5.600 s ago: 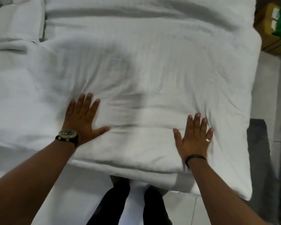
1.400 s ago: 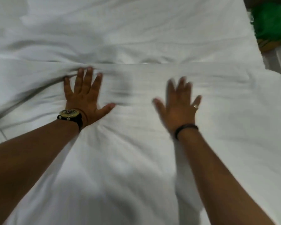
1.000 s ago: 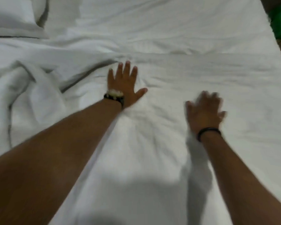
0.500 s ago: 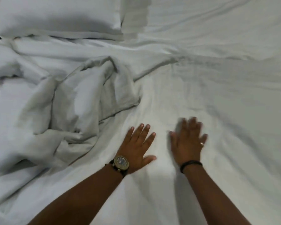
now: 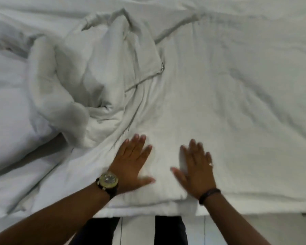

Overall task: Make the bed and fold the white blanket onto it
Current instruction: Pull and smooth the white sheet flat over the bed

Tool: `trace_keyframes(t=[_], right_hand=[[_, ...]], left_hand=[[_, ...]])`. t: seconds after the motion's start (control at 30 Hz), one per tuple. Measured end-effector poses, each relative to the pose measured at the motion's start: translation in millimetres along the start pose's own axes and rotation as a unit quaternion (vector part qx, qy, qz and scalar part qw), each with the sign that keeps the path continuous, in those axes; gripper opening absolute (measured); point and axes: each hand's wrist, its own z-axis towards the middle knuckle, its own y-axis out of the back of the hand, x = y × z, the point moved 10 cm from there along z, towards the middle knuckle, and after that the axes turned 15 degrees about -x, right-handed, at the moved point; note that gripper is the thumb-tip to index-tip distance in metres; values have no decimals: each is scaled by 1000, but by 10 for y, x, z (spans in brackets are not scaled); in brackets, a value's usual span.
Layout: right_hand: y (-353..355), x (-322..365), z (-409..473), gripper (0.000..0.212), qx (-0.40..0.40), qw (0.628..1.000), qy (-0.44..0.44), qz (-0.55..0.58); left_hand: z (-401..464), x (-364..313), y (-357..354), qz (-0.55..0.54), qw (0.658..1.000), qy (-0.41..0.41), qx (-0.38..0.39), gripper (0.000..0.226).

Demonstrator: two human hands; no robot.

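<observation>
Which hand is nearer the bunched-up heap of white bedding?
Left. The left hand lies flat just below and right of the heap, fingertips close to its lower edge. The right hand lies flat farther right.

place: bedroom | evidence: bed (image 5: pixel 237 207) lying under a rumpled white blanket (image 5: pixel 95 71) | tiled floor (image 5: pixel 136 230) showing below

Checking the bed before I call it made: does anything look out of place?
Yes. A bunched heap of white bedding sits crumpled on the left of the bed, while the blanket under the flat left hand and right hand lies fairly smooth.
</observation>
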Motion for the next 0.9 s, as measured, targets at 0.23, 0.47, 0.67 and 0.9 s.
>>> trace_keyframes(t=[0.23, 0.47, 0.67, 0.9], right_hand=[[83, 7, -1044, 75, -4, 994, 112, 1], [181, 139, -513, 46, -55, 997, 48, -35], [274, 396, -1390, 50, -38, 998, 56, -10], [215, 810, -1591, 75, -3, 996, 81, 42]], left_hand=[[-982, -240, 45, 50, 996, -68, 29, 100], [-847, -219, 15, 164, 986, 14, -25, 53], [-1631, -358, 237, 132, 990, 44, -36, 61], [-2051, -475, 184, 60, 996, 54, 46, 94]])
